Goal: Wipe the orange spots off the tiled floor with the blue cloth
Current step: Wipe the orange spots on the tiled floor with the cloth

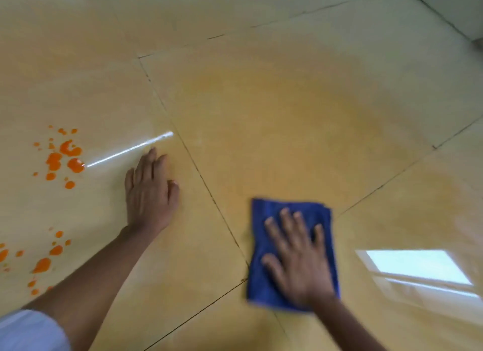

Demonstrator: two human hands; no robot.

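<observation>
A folded blue cloth (266, 220) lies flat on the beige tiled floor (261, 115) at lower centre-right. My right hand (296, 256) presses on it, palm down, fingers spread. My left hand (149, 191) rests flat on the floor to the left, fingers together, holding nothing. A cluster of orange spots (64, 157) sits left of my left hand. Further orange spots (43, 264) lie at the lower left edge, beside my left forearm. A faint orange smear (274, 131) tints the tile beyond the cloth.
Dark grout lines (198, 173) cross the floor between large tiles. A bright window reflection (418, 267) shines on the tile at the lower right. A streak of glare (130, 149) runs from the upper spots toward the grout line. A white sleeve (28, 332) shows at the bottom left.
</observation>
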